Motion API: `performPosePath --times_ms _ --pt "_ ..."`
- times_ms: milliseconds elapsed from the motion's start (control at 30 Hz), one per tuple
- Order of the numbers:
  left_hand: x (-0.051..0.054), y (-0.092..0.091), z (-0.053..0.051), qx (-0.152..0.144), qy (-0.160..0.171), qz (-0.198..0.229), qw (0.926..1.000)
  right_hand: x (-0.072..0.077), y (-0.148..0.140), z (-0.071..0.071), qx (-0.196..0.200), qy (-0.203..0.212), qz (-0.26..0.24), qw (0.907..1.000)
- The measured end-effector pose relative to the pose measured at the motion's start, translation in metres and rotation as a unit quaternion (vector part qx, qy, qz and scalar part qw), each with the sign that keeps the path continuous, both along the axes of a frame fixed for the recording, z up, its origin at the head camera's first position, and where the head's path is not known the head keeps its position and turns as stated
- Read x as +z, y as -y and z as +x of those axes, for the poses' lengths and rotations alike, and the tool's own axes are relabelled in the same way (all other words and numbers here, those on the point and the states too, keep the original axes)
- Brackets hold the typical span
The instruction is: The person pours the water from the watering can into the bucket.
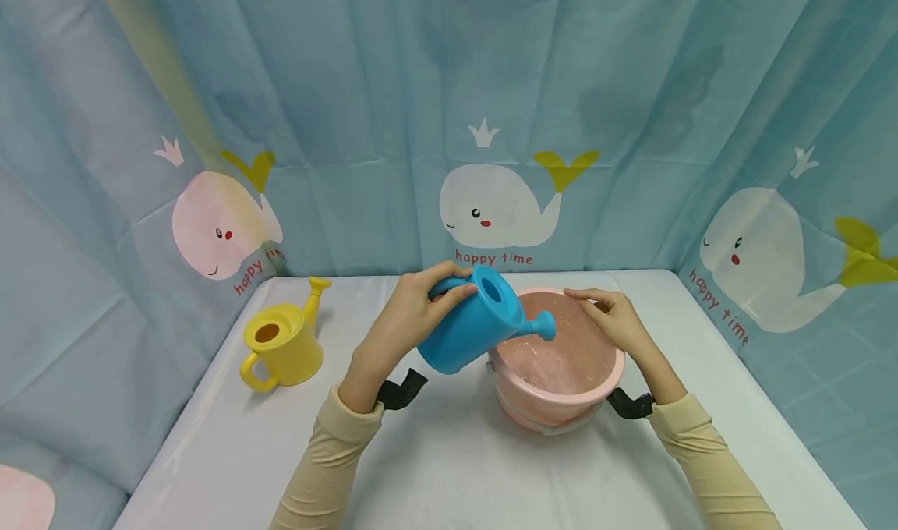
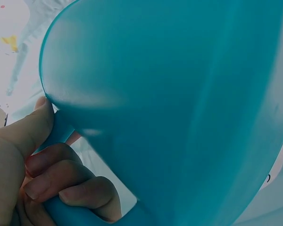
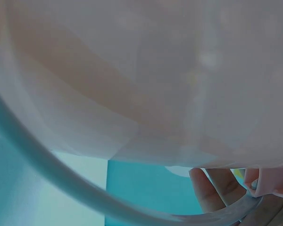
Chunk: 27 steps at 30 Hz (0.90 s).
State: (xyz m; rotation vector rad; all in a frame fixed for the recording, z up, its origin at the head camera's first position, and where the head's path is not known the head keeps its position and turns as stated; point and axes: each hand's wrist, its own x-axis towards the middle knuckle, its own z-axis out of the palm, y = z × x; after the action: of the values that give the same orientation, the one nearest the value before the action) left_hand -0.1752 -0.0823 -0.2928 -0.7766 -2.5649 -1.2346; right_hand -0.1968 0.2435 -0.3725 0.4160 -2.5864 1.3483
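Observation:
My left hand (image 1: 414, 312) grips the handle of a blue watering can (image 1: 466, 323). In the left wrist view its fingers (image 2: 89, 190) curl round the handle and the thumb presses the can's side. The can is tilted, raised above the table, its spout over the opening of a pink bucket (image 1: 543, 405). Specks and a wet-looking surface show inside the bucket; I cannot tell whether water runs from the spout. My right hand (image 1: 617, 319) holds the bucket's right rear rim. In the right wrist view the bucket wall (image 3: 146, 84) hides much of that hand.
A yellow watering can (image 1: 288, 351) stands upright on the left of the white table (image 1: 421, 475), handle towards me. The bucket's bail handle (image 3: 118, 205) hangs down its outside. Blue curtains (image 1: 393, 109) with whale prints close in the back and sides. A black strap (image 1: 402, 390) hangs at the left wrist.

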Motion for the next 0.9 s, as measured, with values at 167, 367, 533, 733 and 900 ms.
performPosePath --times_ms 167,367,533,733,900 --pt "-0.0002 -0.001 -0.0014 -0.003 -0.001 -0.003 1.0 0.0011 0.0001 -0.0002 0.001 0.001 0.0 1.0" --pt "0.0011 -0.0012 -0.0014 -0.006 -0.003 -0.001 1.0 0.0018 -0.0004 0.0003 0.008 -0.001 -0.003 1.0" --pt "0.002 -0.0014 -0.0006 -0.005 0.0 -0.002 1.0 0.0015 -0.0006 0.0002 0.009 -0.001 -0.002 1.0" --pt "0.0005 0.0002 0.0001 -0.007 0.0 0.005 1.0 0.0017 -0.0004 0.0005 0.012 0.001 -0.005 0.9999" --pt "-0.0019 0.0023 0.0005 -0.004 0.005 0.013 0.9999 0.0017 -0.0001 0.0007 0.011 0.005 -0.007 0.9999"
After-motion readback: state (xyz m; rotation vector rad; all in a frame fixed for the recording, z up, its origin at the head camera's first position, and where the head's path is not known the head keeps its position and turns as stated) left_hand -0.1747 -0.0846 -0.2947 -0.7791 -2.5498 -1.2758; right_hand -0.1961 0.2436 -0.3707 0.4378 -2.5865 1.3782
